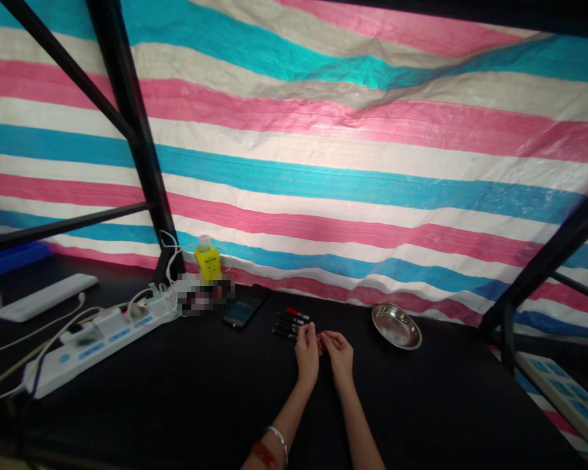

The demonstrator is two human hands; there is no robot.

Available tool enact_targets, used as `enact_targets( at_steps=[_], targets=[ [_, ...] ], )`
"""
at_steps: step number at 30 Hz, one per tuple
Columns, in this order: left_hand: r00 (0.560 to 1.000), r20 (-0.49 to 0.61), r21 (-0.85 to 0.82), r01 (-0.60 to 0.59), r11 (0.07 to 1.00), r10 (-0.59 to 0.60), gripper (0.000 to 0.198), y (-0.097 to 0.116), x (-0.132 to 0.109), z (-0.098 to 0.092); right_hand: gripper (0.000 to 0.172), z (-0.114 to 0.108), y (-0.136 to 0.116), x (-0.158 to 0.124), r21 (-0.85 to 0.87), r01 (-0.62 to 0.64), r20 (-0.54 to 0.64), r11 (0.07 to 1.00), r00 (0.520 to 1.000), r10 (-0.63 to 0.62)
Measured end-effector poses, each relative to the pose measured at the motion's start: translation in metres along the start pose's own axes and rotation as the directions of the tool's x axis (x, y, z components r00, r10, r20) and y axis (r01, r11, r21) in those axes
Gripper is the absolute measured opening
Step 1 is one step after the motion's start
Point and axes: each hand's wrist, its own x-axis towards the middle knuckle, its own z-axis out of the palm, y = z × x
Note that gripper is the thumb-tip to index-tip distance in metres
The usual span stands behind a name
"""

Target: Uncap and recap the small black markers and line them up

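Observation:
My left hand (307, 354) and my right hand (338, 354) meet over the black table, fingertips pinched close together. Between them shows a small, thin reddish thing (319, 340), too small to name; the fingers partly hide it. Just beyond and left of my left hand lies a row of several markers. A red marker (297, 314) is at the far end of the row, and black markers (288, 326) lie nearer. My left hand covers some of their ends. To the right of my hands a shiny round metal dish (396, 326) rests on the table.
A dark tablet or phone (242, 312) lies left of the markers. Behind it stands a yellow bottle (208, 261). A white power strip (100, 343) with plugs and cables runs along the left. Black metal frame posts (137, 137) and a striped plastic sheet (362, 196) bound the table (200, 405).

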Motion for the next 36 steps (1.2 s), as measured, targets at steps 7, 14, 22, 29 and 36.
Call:
enact_targets(
  at_steps=[7,14,22,29,36],
  targets=[
    [0.996,0.086,0.042,-0.035,0.999,0.031,0.04,-0.002,-0.002,0.0,0.042,-0.009,-0.003,0.006,0.195,-0.07,-0.098,0.978,0.991,0.09],
    [0.939,0.084,0.585,-0.317,0.746,0.333,0.025,0.032,0.017,-0.023,0.044,-0.019,0.0,0.015,0.367,-0.085,-0.17,0.926,0.973,0.157],
    [0.896,0.049,0.985,-0.115,0.126,0.44,0.048,0.055,0.078,-0.061,0.043,-0.018,0.002,0.015,0.325,-0.106,-0.135,0.94,0.978,0.157],
    [0.93,-0.018,0.989,-0.038,0.145,0.366,0.059,0.046,0.094,-0.079,0.043,-0.02,0.001,0.017,0.301,-0.098,-0.127,0.949,0.982,0.142],
    [0.848,0.385,0.833,-0.489,0.259,0.364,0.041,0.046,0.067,-0.062,0.045,-0.02,0.001,0.017,0.352,-0.086,-0.159,0.932,0.976,0.151]
  ],
)
